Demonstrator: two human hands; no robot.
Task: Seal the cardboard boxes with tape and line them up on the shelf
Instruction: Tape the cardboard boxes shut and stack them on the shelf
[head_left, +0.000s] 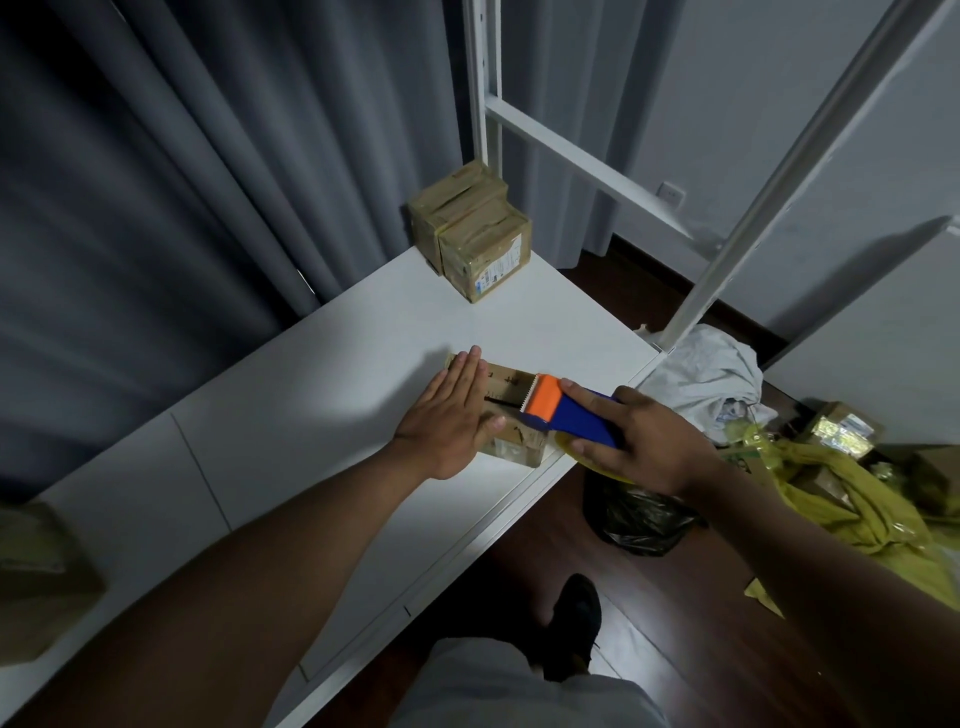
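Note:
A small cardboard box (511, 415) lies near the front edge of the white shelf (322, 415). My left hand (454, 410) presses flat on its top flaps with straight fingers. My right hand (636, 441) grips a blue and orange tape dispenser (566, 410), whose orange toothed end rests on the box's top by the flap seam. Three taped boxes (472, 228) stand in a row at the shelf's far end.
White shelf uprights (748, 208) rise at the far and right corners. On the floor to the right lie a white cloth bag (706, 374), a black bag (639, 519) and yellow bags with more parcels (852, 478). Another box (36, 577) sits at the left edge. Grey curtains hang behind.

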